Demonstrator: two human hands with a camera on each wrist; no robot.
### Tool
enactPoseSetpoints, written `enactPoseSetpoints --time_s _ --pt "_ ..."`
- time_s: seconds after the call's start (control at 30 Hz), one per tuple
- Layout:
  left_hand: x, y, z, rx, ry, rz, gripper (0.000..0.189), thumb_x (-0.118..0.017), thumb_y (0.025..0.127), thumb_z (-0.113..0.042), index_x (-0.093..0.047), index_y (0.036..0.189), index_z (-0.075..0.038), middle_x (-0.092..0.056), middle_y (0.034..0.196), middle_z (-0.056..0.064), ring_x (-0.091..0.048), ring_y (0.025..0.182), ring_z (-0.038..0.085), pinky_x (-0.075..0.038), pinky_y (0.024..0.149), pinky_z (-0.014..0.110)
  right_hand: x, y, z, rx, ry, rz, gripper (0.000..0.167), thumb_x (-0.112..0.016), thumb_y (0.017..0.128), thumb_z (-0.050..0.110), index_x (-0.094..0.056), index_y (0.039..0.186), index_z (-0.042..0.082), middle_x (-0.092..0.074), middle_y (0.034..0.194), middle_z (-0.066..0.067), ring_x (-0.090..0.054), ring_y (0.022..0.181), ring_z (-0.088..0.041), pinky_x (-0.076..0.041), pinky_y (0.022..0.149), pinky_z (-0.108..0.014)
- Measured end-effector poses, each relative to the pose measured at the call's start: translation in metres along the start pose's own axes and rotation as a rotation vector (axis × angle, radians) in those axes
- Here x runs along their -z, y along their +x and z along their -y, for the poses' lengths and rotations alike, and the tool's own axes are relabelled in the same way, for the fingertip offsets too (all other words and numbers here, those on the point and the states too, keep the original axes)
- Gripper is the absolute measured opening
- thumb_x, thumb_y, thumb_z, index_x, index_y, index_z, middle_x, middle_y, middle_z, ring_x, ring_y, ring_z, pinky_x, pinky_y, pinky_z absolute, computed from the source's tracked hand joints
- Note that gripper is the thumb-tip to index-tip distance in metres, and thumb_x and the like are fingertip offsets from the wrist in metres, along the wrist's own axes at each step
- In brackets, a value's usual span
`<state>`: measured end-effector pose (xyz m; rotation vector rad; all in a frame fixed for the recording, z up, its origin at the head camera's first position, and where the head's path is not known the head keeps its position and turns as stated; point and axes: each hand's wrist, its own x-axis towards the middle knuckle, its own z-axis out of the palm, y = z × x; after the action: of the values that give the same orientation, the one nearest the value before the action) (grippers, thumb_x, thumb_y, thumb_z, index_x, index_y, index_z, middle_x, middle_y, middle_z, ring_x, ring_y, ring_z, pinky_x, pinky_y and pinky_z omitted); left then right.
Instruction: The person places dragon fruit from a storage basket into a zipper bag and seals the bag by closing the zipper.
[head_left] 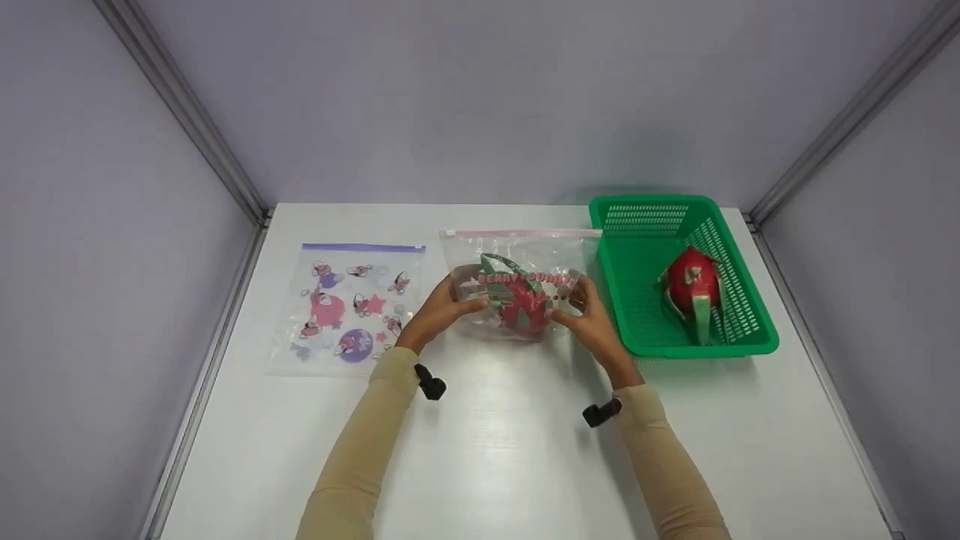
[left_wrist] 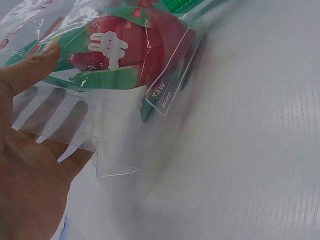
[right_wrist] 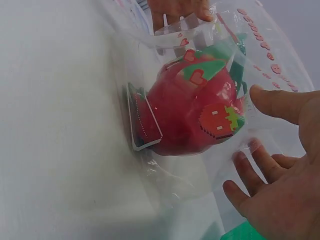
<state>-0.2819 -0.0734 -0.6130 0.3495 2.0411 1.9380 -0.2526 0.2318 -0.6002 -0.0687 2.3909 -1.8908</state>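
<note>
A clear zip bag (head_left: 465,247) with a pink slide strip and red lettering is at the middle of the white table. Inside it lies a red dragon fruit (head_left: 525,311) with green scales, seen through the plastic. My left hand (head_left: 435,319) holds the bag's left side, thumb in front and fingers behind, as the left wrist view also shows. On the opposite side, my right hand (head_left: 598,330) grips the bag, its thumb beside the fruit and its fingers partly behind the plastic. The strip lies along the bag's far edge.
To the right stands a green perforated basket (head_left: 637,351) holding another red dragon fruit (head_left: 691,279). On the left a second zip bag (head_left: 330,307), with a purple strip and pink and purple prints, lies flat. Grey walls enclose the table's back and sides.
</note>
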Motion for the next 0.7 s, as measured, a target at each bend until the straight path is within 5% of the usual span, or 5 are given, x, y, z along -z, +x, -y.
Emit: enactPoseSetpoints --time_s 0.17,0.37,0.53,0.7 --pt "-0.002 0.000 0.002 0.000 0.058 -0.023 0.068 -0.079 0.098 -0.030 -0.048 0.159 -0.030 -0.046 0.164 0.005 -0.051 0.149 0.032 -0.046 0.120 0.053 -0.002 0.003 -0.002 -0.007 -0.036 -0.005 0.071 -0.080 0.093 0.015 -0.041 0.151 0.004 -0.048 0.154 -0.024 -0.040 0.152 -0.042 -0.031 0.129 -0.058" --pt "-0.003 0.001 0.002 0.003 0.044 -0.030 0.063 -0.078 0.099 -0.029 -0.051 0.157 -0.028 -0.053 0.158 0.005 -0.057 0.143 0.031 -0.048 0.118 0.052 -0.002 0.004 -0.008 0.001 0.027 0.068 0.076 -0.078 0.099 0.021 -0.027 0.154 0.012 -0.033 0.168 -0.026 -0.025 0.162 -0.043 -0.024 0.132 -0.058" --pt "-0.004 0.002 0.004 -0.009 0.034 -0.055 0.054 -0.075 0.101 -0.028 -0.057 0.152 -0.030 -0.061 0.151 0.006 -0.057 0.142 0.029 -0.048 0.118 0.053 0.000 0.006 -0.013 0.005 0.051 0.101 0.092 -0.081 0.096 0.023 -0.016 0.160 0.016 -0.043 0.164 -0.022 -0.038 0.156 -0.042 -0.031 0.129 -0.061" --pt "-0.007 0.002 0.005 -0.011 0.042 -0.093 0.051 -0.075 0.101 -0.031 -0.058 0.150 -0.030 -0.065 0.147 0.008 -0.060 0.138 0.028 -0.049 0.116 0.053 -0.001 0.006 -0.013 -0.037 -0.039 0.070 0.086 -0.082 0.095 0.028 -0.032 0.161 0.009 -0.051 0.157 -0.020 -0.048 0.147 -0.039 -0.037 0.125 -0.058"
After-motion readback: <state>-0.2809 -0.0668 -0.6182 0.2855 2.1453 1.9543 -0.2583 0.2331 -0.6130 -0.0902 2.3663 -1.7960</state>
